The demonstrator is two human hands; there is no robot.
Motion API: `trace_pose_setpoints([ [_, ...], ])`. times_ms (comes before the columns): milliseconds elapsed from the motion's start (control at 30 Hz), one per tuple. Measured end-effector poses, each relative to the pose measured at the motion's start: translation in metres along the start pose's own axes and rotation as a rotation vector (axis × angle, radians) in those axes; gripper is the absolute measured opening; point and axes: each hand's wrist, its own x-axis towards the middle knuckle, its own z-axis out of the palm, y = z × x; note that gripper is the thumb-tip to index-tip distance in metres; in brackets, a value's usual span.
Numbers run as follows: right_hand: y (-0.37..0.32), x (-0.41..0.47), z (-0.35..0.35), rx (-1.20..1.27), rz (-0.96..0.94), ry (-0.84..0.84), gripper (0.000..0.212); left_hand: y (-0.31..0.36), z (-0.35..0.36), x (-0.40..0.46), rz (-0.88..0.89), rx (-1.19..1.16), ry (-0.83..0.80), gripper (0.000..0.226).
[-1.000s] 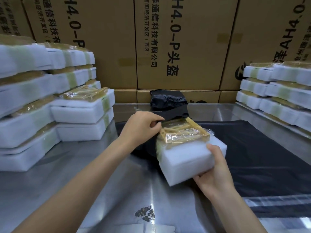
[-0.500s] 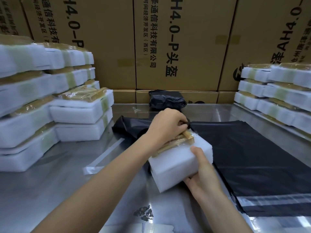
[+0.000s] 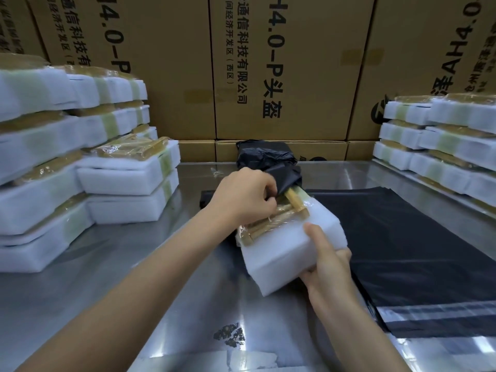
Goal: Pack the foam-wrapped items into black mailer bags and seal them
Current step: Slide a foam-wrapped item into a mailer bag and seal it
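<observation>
Steel table [image 3: 94, 277] under me, cartons behind. My left hand [image 3: 245, 200] pinches the mailer bag's [image 3: 285, 175] limp mouth over the foam-wrapped item [image 3: 281, 248], center, which my right hand [image 3: 328, 267] grips at its near end. Light, squashy foam: hold edges.

The setting was a warehouse packing station. A wall of large brown shipping cartons [image 3: 279, 68], printed with black Chinese text and a model code, stood stacked behind a stainless steel bench [image 3: 112, 269]. Stacks of identical white foam-wrapped items [image 3: 53, 167] were piled on the bench at the left, and more stacks [image 3: 440, 146] stood at the right. Black mailer bags [image 3: 418, 248] lay flat on the bench, a bundle of black plastic [image 3: 265, 154] against the cartons.
</observation>
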Motion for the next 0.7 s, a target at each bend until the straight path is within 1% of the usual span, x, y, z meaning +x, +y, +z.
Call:
trace_pose_setpoints([
  [67,0.003,-0.004,0.005,-0.060,-0.052,-0.014,0.044,0.002,0.002,0.009,-0.037,0.080,0.057,0.022],
  [133,0.004,-0.007,0.008,-0.110,-0.099,-0.030,0.046,0.001,0.001,0.021,-0.034,0.178,0.111,0.028],
  [233,0.004,-0.011,0.012,-0.164,-0.149,-0.054,0.055,0.001,-0.004,0.041,-0.004,0.276,0.148,0.033],
  [300,0.005,-0.014,0.015,-0.226,-0.177,-0.071,0.062,0.003,-0.008,0.053,0.027,0.394,0.099,0.032],
  [367,0.006,-0.017,0.019,-0.268,-0.224,-0.092,0.056,0.005,-0.013,0.059,0.032,0.511,0.055,0.016],
  [400,0.006,-0.018,0.021,-0.276,-0.245,-0.102,0.052,0.005,-0.015,0.062,0.027,0.540,0.056,0.014],
  [433,0.006,-0.019,0.023,-0.284,-0.261,-0.110,0.049,0.005,-0.017,0.064,0.030,0.556,0.066,0.023],
  [467,0.006,-0.020,0.025,-0.293,-0.273,-0.117,0.049,0.006,-0.019,0.066,0.038,0.568,0.071,0.027],
  [533,0.005,-0.021,0.029,-0.310,-0.297,-0.138,0.049,0.005,-0.022,0.068,0.023,0.573,0.063,0.023],
  [600,0.006,-0.023,0.030,-0.324,-0.318,-0.160,0.051,0.002,-0.022,0.069,0.008,0.583,-0.008,0.016],
  [633,0.006,-0.024,0.031,-0.327,-0.328,-0.167,0.051,0.000,-0.023,0.069,0.008,0.591,-0.066,0.017],
  [700,0.006,-0.025,0.032,-0.335,-0.348,-0.178,0.049,-0.004,-0.026,0.071,0.027,0.610,-0.198,0.041],
])
